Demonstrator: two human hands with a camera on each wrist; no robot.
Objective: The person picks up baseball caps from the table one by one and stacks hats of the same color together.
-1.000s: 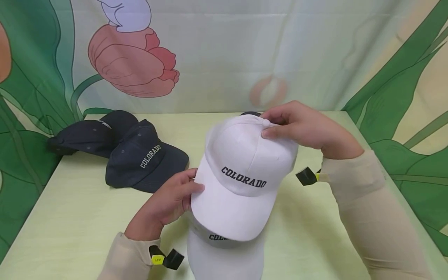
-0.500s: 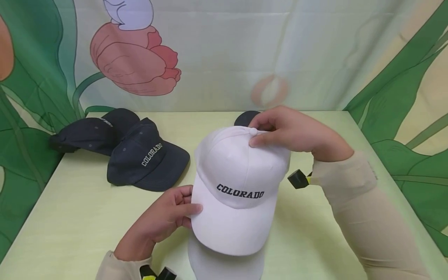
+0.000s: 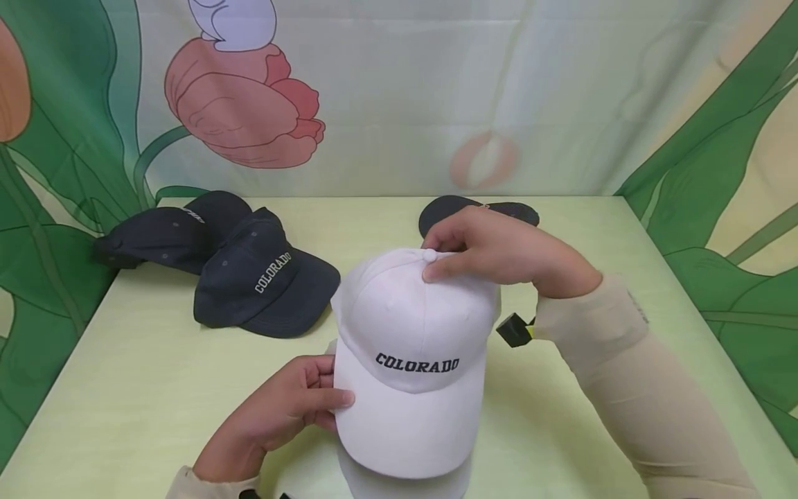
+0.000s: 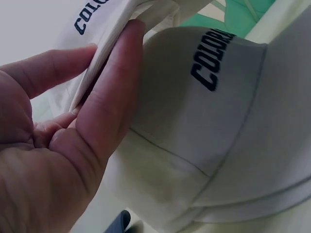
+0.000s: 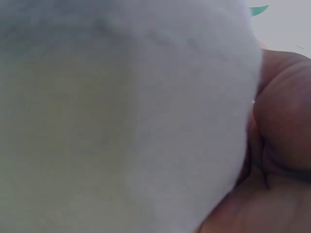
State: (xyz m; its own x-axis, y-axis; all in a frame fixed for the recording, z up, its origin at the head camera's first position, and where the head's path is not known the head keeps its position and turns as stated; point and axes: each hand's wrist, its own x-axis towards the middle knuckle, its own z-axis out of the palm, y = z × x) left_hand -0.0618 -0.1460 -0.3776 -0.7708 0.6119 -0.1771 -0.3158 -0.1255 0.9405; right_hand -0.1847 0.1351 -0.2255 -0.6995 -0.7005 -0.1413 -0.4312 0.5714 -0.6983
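A white baseball cap [image 3: 418, 326] lettered COLORADO is held between my two hands, brim toward me. My left hand [image 3: 283, 409] pinches the left edge of its brim, thumb on top and fingers beneath. At the crown, my right hand [image 3: 499, 253] pinches the cloth beside the top button. Under it sits a second white cap [image 4: 194, 111], also lettered COLORADO; from above only a strip of its brim shows. In the left wrist view the held brim [image 4: 104, 53] is apart from the lower cap's crown. The right wrist view is mostly filled by blurred white cloth [image 5: 189, 116].
Two navy caps lie on the left of the pale green table [image 3: 143, 388], the nearer cap [image 3: 262, 284] overlapping the farther cap [image 3: 168, 232]. Another dark cap [image 3: 439, 211] is at the back edge, partly behind my right hand. A printed curtain [image 3: 386, 97] hangs behind.
Both hands have brought the held white cap down and slightly left, over the lower white cap, whose lettering is now covered in the head view. More of the dark cap at the back shows.
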